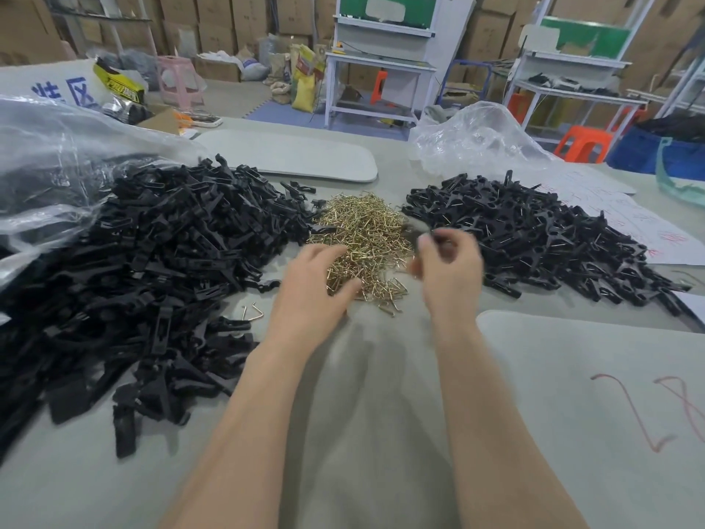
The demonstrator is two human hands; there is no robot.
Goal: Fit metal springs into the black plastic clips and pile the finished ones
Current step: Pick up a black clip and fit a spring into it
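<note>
A heap of brass-coloured metal springs lies in the middle of the grey table. To its left spreads a large pile of black plastic clips. On the right is a second pile of black clips with springs fitted. My left hand rests on the near edge of the spring heap, fingers spread into the springs and thumb touching them. My right hand hovers between the springs and the right pile. It is blurred, its fingers are loosely curled, and nothing shows in it.
A single loose spring lies by the left pile. Clear plastic bags sit at far left and at the back right. Grey pads lie at the back and at the near right. White paper lies under the right pile.
</note>
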